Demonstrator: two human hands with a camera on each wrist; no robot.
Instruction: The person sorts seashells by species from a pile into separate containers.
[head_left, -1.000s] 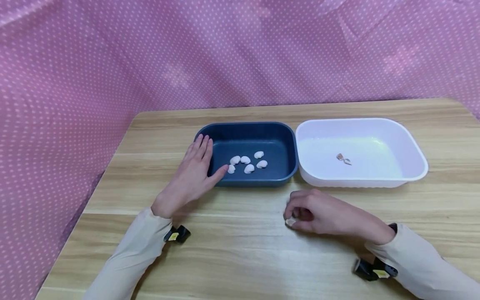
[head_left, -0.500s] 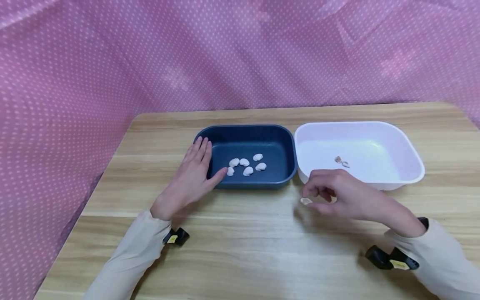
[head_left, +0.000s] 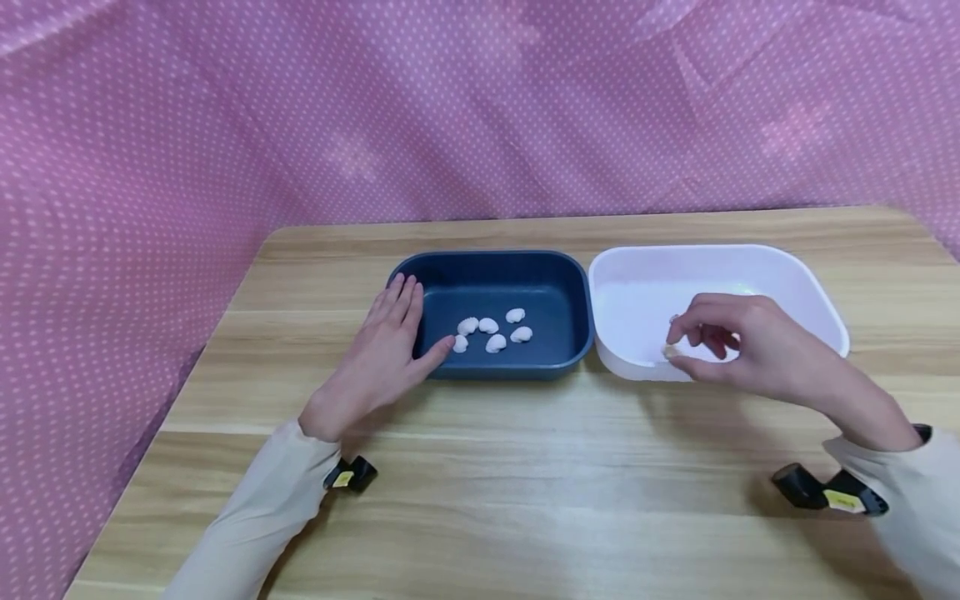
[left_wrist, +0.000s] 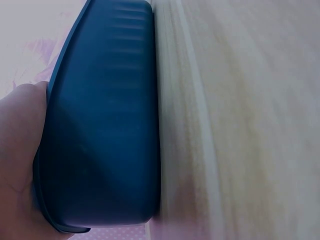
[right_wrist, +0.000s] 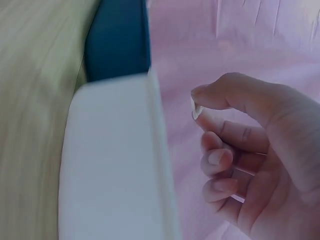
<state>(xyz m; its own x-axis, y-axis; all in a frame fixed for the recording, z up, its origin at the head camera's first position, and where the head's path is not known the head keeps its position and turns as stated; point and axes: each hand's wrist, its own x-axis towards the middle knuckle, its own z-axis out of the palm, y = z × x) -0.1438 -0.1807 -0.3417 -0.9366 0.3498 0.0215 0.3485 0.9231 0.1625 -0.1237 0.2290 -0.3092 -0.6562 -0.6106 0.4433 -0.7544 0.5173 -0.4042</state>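
Observation:
Between thumb and index finger, my right hand (head_left: 757,346) pinches a small pale shell (head_left: 671,352), held over the near left part of the white basin (head_left: 813,354). The right wrist view shows the shell (right_wrist: 196,107) at the fingertips, above the basin's rim. My left hand (head_left: 378,350) rests with straight fingers on the left end of the dark blue basin (head_left: 517,367), its thumb at the near rim. Several white shells (head_left: 496,342) lie on the blue basin's floor. My right hand hides most of the white basin's floor.
Both basins stand side by side, close together, on a wooden table (head_left: 480,467). A pink dotted cloth (head_left: 480,108) hangs behind the table and along its left side. A small black camera is strapped at each wrist.
My right hand has risen from the table in front of the basins and moved right and away from me, carrying the pale shell over the white basin. The left hand has stayed put.

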